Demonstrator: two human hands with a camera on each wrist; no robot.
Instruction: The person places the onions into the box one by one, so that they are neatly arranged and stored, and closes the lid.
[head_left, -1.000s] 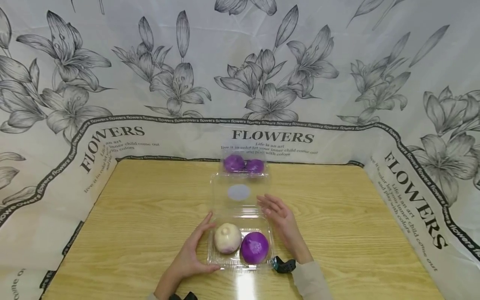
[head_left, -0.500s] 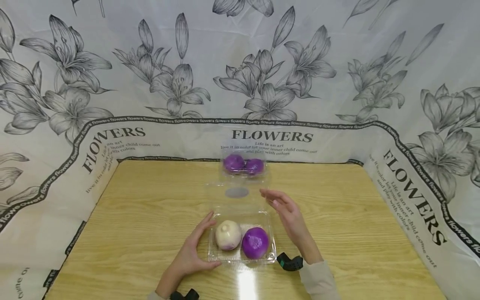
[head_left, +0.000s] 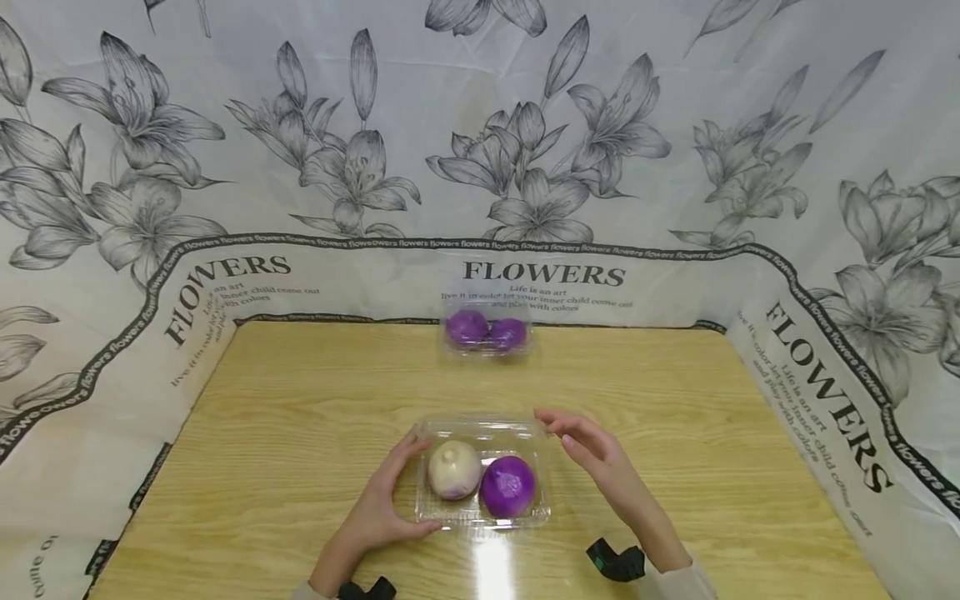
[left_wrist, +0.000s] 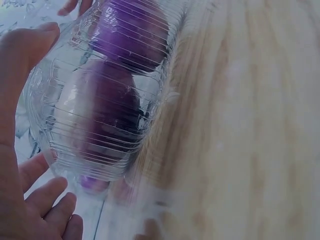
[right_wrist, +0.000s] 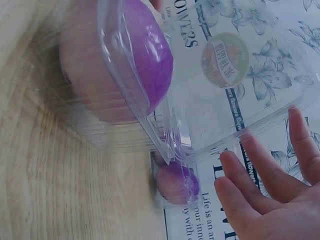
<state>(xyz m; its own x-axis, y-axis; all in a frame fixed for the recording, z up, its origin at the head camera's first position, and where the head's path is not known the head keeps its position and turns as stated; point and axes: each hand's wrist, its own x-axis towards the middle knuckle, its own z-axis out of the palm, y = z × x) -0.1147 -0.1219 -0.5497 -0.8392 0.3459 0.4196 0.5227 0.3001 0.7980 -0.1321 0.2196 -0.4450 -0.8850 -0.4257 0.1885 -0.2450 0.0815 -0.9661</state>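
Note:
A clear plastic clamshell box (head_left: 483, 521) stands on the table in front of me. In it a round white bulb with a purple tinge (head_left: 454, 470) sits beside a purple bulb (head_left: 508, 486). My left hand (head_left: 378, 508) grips the box's left end, thumb at the front corner and fingers at the back. In the right wrist view the hinged lid (right_wrist: 200, 115), with a round label (right_wrist: 225, 60), is raised. My right hand (head_left: 603, 467) has its fingers extended at the lid's right edge; the fingertips (right_wrist: 295, 115) seem to touch it.
Farther back on the wooden table (head_left: 315, 375) a second clear box holds two purple bulbs (head_left: 467, 327). A white cloth (head_left: 375, 283) printed with flowers surrounds the table at the back and sides.
The lid has swung up from lying back on the table to a raised position. My right hand has come nearer and moved rightward with it, while the left hand stays on the box.

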